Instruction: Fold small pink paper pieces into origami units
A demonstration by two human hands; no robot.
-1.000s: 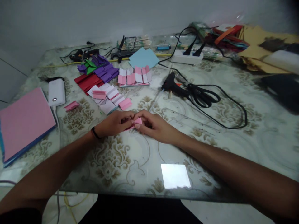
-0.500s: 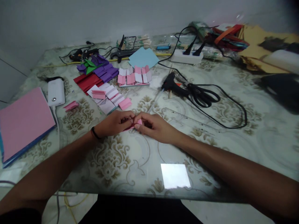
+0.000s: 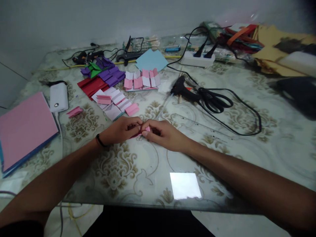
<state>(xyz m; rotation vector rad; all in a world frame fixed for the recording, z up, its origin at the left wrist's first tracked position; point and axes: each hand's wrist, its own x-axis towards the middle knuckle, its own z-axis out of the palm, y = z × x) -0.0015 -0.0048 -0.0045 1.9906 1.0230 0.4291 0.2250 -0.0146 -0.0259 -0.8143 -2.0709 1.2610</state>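
Note:
Between my two hands is a small piece of folded pink paper (image 3: 147, 129), mostly covered by the fingers. My left hand (image 3: 121, 130), with a dark band at its wrist, pinches the paper's left part. On its right end, my right hand (image 3: 163, 133) grips with thumb and forefinger. Just beyond my left hand lie white and pink folded paper pieces (image 3: 114, 104), with a loose pink one (image 3: 132, 109) at their edge. Farther back sits a row of pink and white folded pieces (image 3: 142, 80). One more pink folded piece (image 3: 74, 112) rests to the left.
A black glue gun (image 3: 185, 90) with coiled cable lies beyond my right hand, near a clear ruler (image 3: 197, 124). Pink sheets (image 3: 27, 128) and a white power bank (image 3: 59, 97) are at left. Behind are red (image 3: 92, 87) and purple folded papers (image 3: 112, 76), blue sheets (image 3: 151, 60) and a power strip (image 3: 197, 60).
Almost nothing differs. Both hands keep the same hold on the pink paper, and the view has shifted very slightly.

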